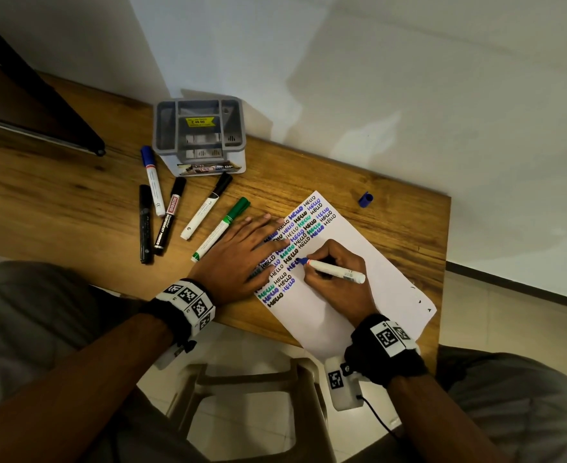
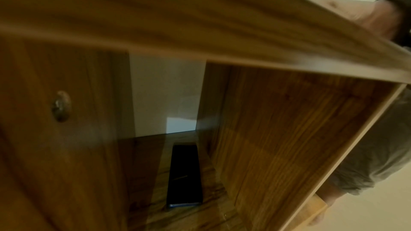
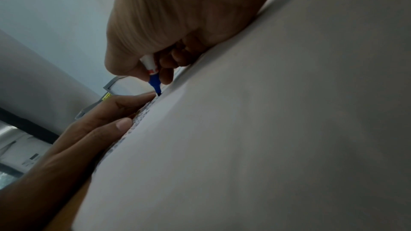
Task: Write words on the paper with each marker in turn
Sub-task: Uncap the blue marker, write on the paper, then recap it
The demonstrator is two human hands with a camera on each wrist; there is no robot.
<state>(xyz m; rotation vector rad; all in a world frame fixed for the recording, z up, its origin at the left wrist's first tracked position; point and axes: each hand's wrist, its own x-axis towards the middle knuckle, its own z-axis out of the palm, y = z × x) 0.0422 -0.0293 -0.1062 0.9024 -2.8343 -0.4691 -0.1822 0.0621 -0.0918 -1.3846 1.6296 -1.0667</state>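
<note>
A white paper (image 1: 359,279) lies slanted on the wooden desk (image 1: 75,202), its left part filled with rows of "HELLO" in black, blue and green. My right hand (image 1: 335,272) grips an uncapped blue marker (image 1: 338,271), its tip touching the paper beside the written rows; in the right wrist view the blue marker (image 3: 153,76) tip meets the paper (image 3: 266,129). My left hand (image 1: 248,255) lies flat with straight fingers on the paper's left edge. The marker's blue cap (image 1: 365,199) lies apart on the desk at the far right.
Several capped markers lie left of the paper: a green one (image 1: 222,228), a black-capped white one (image 1: 206,205), two black ones (image 1: 170,217) and a blue one (image 1: 152,180). A grey organizer box (image 1: 199,135) stands behind them. A plastic stool (image 1: 252,406) sits below the desk edge.
</note>
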